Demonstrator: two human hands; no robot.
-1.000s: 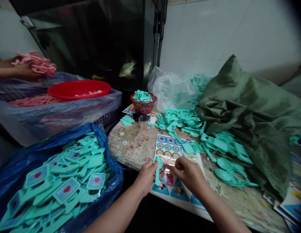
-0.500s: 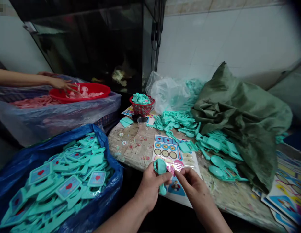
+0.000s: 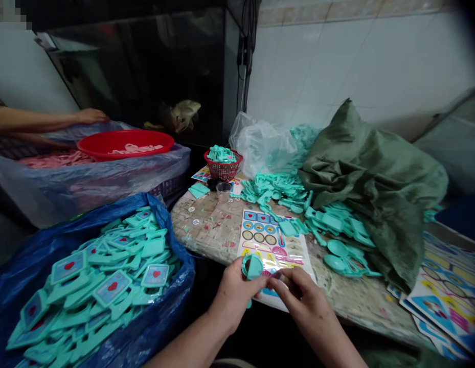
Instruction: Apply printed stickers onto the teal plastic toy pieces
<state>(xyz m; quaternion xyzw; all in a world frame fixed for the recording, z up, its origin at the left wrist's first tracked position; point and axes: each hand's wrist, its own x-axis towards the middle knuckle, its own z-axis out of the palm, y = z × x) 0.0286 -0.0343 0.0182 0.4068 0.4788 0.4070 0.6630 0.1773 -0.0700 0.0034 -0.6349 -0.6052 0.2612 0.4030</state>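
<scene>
The left hand (image 3: 233,299) grips a round teal plastic toy piece (image 3: 253,267) just above the edge of a glossy printed sticker sheet (image 3: 273,245). The right hand (image 3: 302,306) closes in a narrow pinch just beside it; whatever it holds is too small to tell. The sheet lies on a worn, stained tabletop (image 3: 206,230) near heaped loose teal plastic pieces (image 3: 273,186). To the left, a blue plastic-lined bin (image 3: 179,286) holds teal heart-printed tags (image 3: 112,287). A co-worker's hand (image 3: 89,116) rests beyond a red plastic basin (image 3: 126,140).
</scene>
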